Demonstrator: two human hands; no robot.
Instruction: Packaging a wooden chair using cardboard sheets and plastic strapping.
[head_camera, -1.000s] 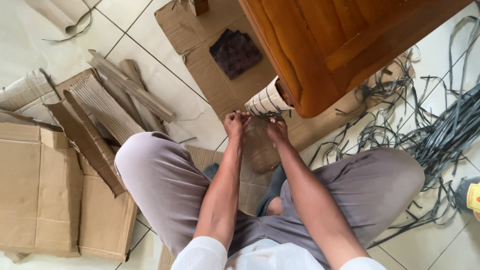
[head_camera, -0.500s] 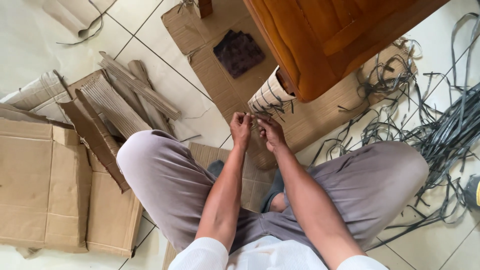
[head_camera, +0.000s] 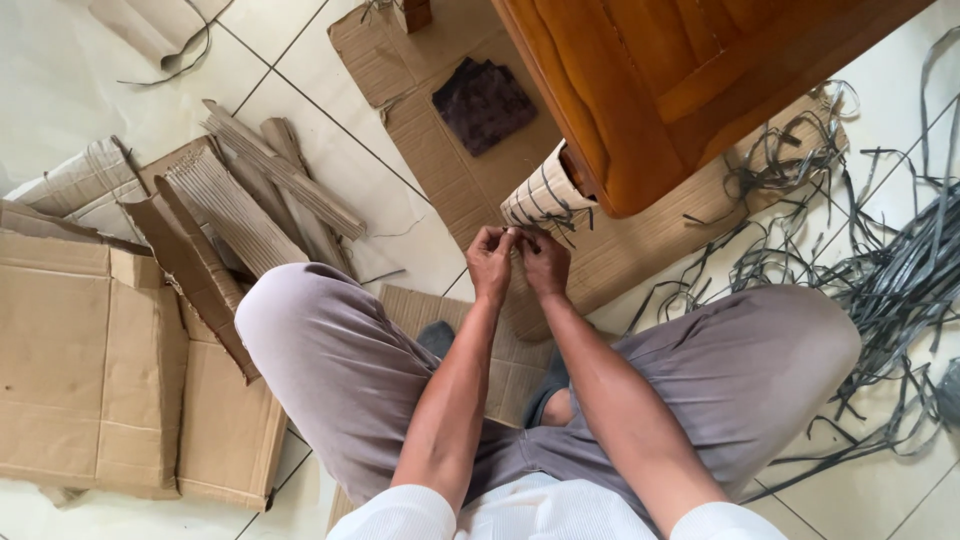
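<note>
While the person sits cross-legged on the floor, head view:
Strap: thin dark strip (head_camera: 520, 236), pinched between both hands, just below the wrapped furniture leg (head_camera: 545, 193).
Left hand (head_camera: 492, 262): fingers curled, pinching the strap.
Right hand (head_camera: 545, 262): fingertips pinching the same strap, touching the left hand.
Surroundings: flattened cardboard (head_camera: 90, 380) at left; loose dark straps (head_camera: 880, 290) at right.
Change: hands, apart a second ago, now meet.

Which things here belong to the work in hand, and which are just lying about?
In use:
left hand and right hand, pinching a dark strap end
cardboard-wrapped furniture leg

Lying about:
torn cardboard pieces
flattened cardboard box
loose grey straps
dark cloth
</note>
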